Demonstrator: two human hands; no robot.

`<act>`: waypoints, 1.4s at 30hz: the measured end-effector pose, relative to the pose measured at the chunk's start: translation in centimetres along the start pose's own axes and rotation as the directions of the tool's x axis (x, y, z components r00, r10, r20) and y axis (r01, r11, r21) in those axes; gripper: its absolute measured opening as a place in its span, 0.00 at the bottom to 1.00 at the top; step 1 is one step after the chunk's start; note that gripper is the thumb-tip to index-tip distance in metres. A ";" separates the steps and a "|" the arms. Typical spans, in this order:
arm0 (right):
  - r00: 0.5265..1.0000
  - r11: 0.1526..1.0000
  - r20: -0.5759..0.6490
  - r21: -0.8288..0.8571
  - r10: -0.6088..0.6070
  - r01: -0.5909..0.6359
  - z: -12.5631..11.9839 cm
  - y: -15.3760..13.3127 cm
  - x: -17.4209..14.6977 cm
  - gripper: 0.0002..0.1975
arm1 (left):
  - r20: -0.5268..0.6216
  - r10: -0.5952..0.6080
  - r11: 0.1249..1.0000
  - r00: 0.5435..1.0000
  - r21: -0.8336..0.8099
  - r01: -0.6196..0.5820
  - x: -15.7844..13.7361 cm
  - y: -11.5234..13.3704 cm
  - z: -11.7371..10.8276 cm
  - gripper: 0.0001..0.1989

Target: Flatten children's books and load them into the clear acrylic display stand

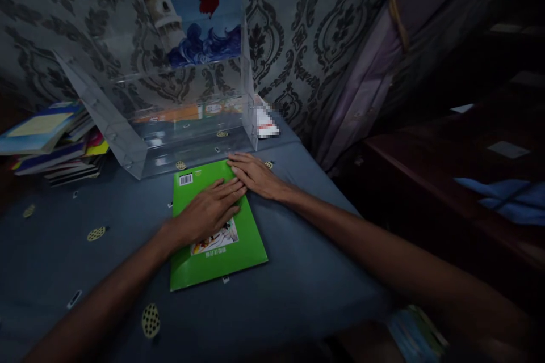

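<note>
The fingers of the left hand are laid out flat with small gaps between them, and they do not pinch anything. Their tips touch the fingers of the right hand, which are flat too and close together. The right fingers rest on the top right part of the green book, and the back of that hand goes out past the book's edge, over the blue cloth.

The green book is shut and lies flat on the cloth under both hands. It has a bar code near its top left corner. The left hand hides part of the little picture on its cover.

The work looks like pressing or smoothing the book. I think the laying down and shutting are done. The hands are not off it yet, so the pressing does not look finished. I cannot tell if more is left after that.

Just past the book is a clear plastic stand, and the book is not in it. An orange strip shows through the plastic. To the left is a messy pile of books. Farther back is the wall with dark swirls, and a purple curtain hangs to the right
</note>
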State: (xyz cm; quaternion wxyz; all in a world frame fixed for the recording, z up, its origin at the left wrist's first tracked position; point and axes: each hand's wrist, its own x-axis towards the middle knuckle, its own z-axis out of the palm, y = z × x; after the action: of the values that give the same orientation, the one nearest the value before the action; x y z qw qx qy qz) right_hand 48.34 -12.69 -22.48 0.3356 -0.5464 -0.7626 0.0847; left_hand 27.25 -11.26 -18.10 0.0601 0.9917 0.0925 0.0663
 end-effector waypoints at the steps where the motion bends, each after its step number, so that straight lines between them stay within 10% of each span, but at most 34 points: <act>1: 1.000 1.000 -0.003 0.001 -0.002 0.002 0.0 0.0 0.0 0.21 | 0.004 0.003 1.000 1.000 -0.004 -0.003 -0.1 0.2 -0.1 0.23; 42: 0.998 0.998 0.068 -0.069 0.003 0.001 -0.2 -0.3 0.0 0.23 | 0.098 0.106 0.986 0.990 -0.137 -0.093 -3.4 6.3 -0.9 0.23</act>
State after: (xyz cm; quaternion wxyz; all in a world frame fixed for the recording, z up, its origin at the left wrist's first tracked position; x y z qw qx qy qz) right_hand 48.18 -12.83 -22.17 0.2903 -0.5549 -0.7758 0.0771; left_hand 24.95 -17.98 -16.80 0.1271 0.9910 0.0349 0.0231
